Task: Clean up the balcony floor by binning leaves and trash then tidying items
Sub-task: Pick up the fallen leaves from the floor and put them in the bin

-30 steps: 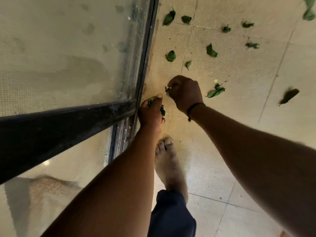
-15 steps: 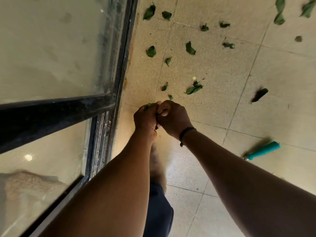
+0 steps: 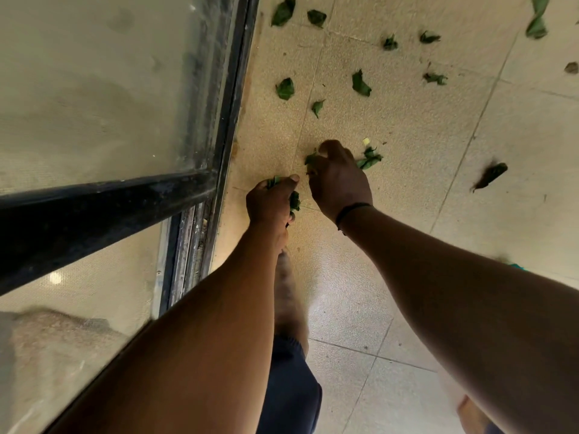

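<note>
Head cam: I see left hand (image 3: 271, 200) fisted round gathered leaves (image 3: 294, 200), acting as the stash; right hand (image 3: 336, 180) pinches a leaf (image 3: 310, 158) off the floor (image 3: 407, 126), others scattered beyond.

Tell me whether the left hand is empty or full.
Full: the left hand is curled round a clump of leaves, green bits poking out above the thumb and below the fingers.
</note>
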